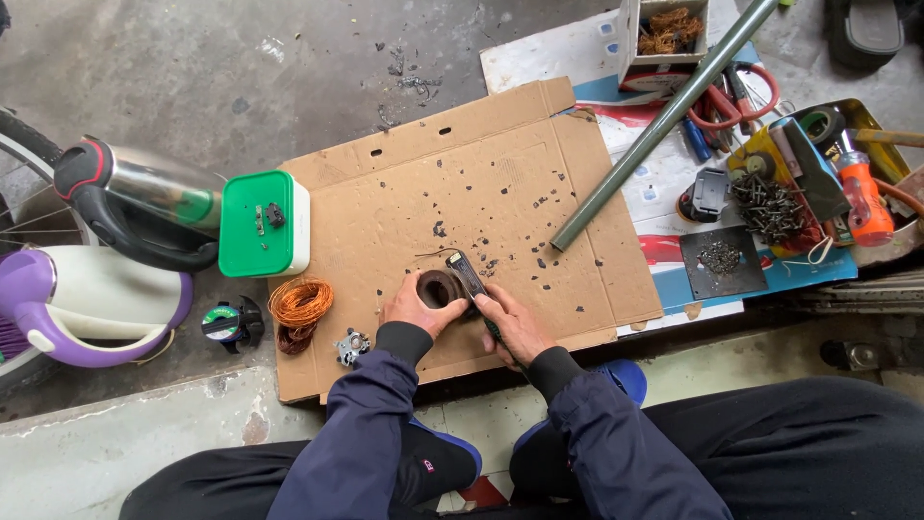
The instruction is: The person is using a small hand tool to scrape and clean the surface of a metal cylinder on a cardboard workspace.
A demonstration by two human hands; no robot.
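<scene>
My left hand (409, 308) grips a dark round ring-shaped metal part (441, 287) that rests on a flattened cardboard sheet (500, 183). My right hand (515, 325) holds a dark flat tool (468, 274) with its tip laid against the ring's right side. Small dark flakes lie scattered over the cardboard around the ring. A thin wire sticks out from the ring toward the left.
A coil of copper wire (300, 302) and a small metal piece (352, 346) lie left of my hands. Beside them sit a green-lidded box (262, 223), a solder spool (225, 324) and kettles. A long green pipe (654, 125), a screw tray (770, 207) and pliers lie right.
</scene>
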